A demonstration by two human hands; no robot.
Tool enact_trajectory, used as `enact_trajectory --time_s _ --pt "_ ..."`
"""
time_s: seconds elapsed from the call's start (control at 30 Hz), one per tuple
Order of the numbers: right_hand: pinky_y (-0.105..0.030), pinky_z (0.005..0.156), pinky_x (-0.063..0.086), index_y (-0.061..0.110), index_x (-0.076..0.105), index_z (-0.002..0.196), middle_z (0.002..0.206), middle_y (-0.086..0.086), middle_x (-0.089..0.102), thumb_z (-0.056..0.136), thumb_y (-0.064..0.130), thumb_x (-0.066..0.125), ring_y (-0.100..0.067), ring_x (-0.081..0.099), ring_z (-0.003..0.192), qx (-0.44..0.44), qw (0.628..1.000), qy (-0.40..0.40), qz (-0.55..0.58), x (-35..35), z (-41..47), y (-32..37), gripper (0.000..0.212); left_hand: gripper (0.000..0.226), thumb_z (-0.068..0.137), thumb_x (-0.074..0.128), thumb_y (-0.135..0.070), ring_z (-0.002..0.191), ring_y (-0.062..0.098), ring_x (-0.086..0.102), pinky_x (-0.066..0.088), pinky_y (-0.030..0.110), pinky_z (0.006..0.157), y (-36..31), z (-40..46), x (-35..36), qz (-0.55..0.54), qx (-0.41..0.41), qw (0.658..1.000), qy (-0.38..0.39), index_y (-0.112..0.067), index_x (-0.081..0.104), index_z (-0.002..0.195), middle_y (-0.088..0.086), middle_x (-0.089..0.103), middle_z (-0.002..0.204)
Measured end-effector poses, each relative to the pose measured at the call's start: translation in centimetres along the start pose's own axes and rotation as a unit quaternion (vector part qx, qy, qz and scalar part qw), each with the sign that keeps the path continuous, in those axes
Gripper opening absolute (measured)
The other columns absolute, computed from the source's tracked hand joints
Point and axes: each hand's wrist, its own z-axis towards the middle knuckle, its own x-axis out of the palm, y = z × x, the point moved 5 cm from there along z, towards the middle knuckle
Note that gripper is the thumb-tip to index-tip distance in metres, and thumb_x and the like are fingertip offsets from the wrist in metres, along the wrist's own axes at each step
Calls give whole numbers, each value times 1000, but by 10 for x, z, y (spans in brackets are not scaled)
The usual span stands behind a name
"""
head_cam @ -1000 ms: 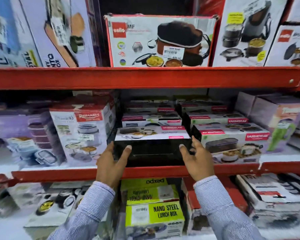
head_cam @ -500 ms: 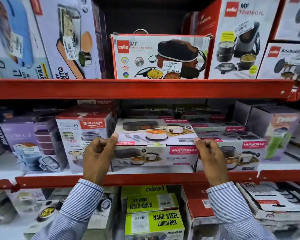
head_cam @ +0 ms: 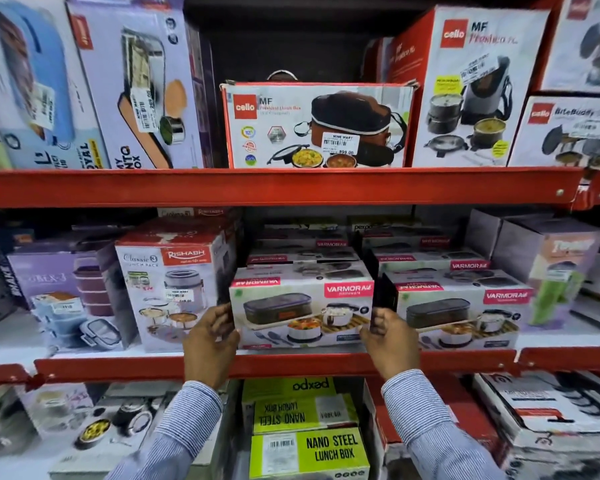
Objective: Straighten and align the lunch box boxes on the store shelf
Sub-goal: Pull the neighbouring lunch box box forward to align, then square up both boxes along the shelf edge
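Hands held the front Varmora box (head_cam: 300, 311) at the edge of the middle shelf (head_cam: 291, 365), left hand (head_cam: 210, 342) and right hand (head_cam: 388, 339) each in a closed grip on one end, the box upright, print facing forward, with matching boxes (head_cam: 303, 258) stacked behind it.

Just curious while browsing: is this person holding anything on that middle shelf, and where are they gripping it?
Yes. Both hands hold the front Varmora lunch box carton by its lower side edges: left hand on the left edge, right hand on the right.
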Motion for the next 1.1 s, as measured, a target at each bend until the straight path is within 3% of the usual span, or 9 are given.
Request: enact_trajectory --time_s 0.07,0.13,0.2,0.4,0.63,0.8,0.9,1.0,1.1 --pt "-26 78 55 8 65 109 102 -6 75 81 17 69 -16 71 86 6 1000 12 -24 7 0 -6 29 41 79 68 6 85 -9 66 54 15 79 5 -1 4 11 -2 1000 1 -23 57 106 2 71 101" --pt "-32 82 58 9 64 108 106 -8 75 81 22 67 -16 72 90 7 999 22 -48 14 1 -14 29 41 79 69 4 97 12 69 56 30 89 10 -1 8 7 -14 1000 6 -24 58 107 3 72 104" --pt "-37 84 59 9 63 110 110 -10 74 81 25 67 -20 72 95 7 997 23 -69 17 2 -19 33 39 80 69 2 101 17 69 54 37 94 12 0 10 6 -16 1000 8 -23 60 109 4 73 107" --pt "-37 82 58 5 61 119 105 -14 74 82 25 67 -25 71 95 -1 995 10 -98 12 -3 -13 42 38 81 72 -6 98 14 70 55 35 92 14 3 13 11 6 1000 15 -27 59 109 3 74 108" --pt "-25 80 51 3 60 121 101 -14 74 85 20 66 -23 71 91 3 996 14 -92 9 -6 -14 40 35 81 72 -8 101 14 70 56 38 93 18 3 16 19 19 1000 10 -21 63 113 4 75 109" --pt "-25 82 51 6 61 121 105 -11 73 86 23 66 -22 70 94 -8 995 8 -96 6 -10 -15 39 37 81 72 -8 100 13 69 52 19 84 19 1 17 22 18 1000 9 -17 64 116 3 74 109" --pt "-27 86 53 8 61 123 110 -10 73 85 25 66 -20 70 96 -14 995 5 -101 5 -11 -17 42 38 82 71 -7 92 -2 67 46 -1 71 19 0 16 28 19 999 8 -13 63 119 -1 72 107" --pt "-28 86 54 8 60 125 111 -10 73 85 25 66 -20 70 97 -15 995 3 -103 5 -12 -19 44 38 82 71 -5 79 -23 61 45 -4 67 20 -2 14 29 19 999 11 -12 63 118 -5 69 103" --pt "-31 90 55 9 59 126 113 -11 73 85 26 66 -21 70 100 -19 995 3 -100 5 -13 -21 45 38 81 71 -5 82 -18 63 44 -4 67 21 -2 14 41 20 999 7 -12 64 118 -3 71 103"
